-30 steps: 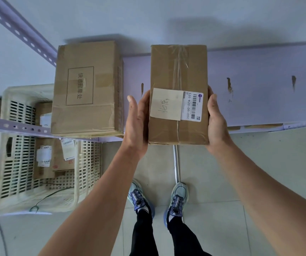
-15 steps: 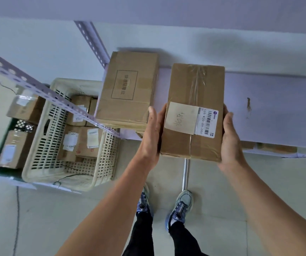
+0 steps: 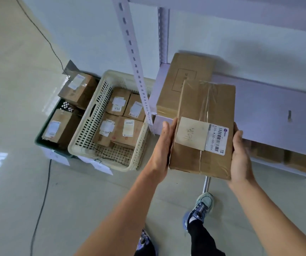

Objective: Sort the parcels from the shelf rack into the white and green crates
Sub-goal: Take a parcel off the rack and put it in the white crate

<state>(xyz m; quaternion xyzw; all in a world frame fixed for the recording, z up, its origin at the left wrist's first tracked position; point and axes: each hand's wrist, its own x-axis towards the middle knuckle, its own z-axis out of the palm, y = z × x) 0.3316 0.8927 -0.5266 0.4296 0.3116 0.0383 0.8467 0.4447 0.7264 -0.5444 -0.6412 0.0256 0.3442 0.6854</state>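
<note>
I hold a taped brown parcel (image 3: 206, 115) with a handwritten slip and a barcode label between both hands, clear of the shelf. My left hand (image 3: 162, 145) presses its left side, my right hand (image 3: 240, 156) its right side. A second, larger brown parcel (image 3: 183, 76) lies on the pale shelf rack (image 3: 270, 108) just behind it. On the floor to the left stands the white crate (image 3: 87, 130) with several labelled parcels inside. The green crate (image 3: 43, 139) beside it, further left, holds two parcels.
A perforated rack upright (image 3: 135, 67) slants down in front of the white crate. A black cable (image 3: 43, 191) runs across the floor at the left. More boxes (image 3: 285, 157) sit on the lower shelf at the right. My feet (image 3: 202, 206) stand below the parcel.
The parcel has come off the shelf toward me, and my view has swung left, so both crates now show fully. My grip on the parcel is unchanged.
</note>
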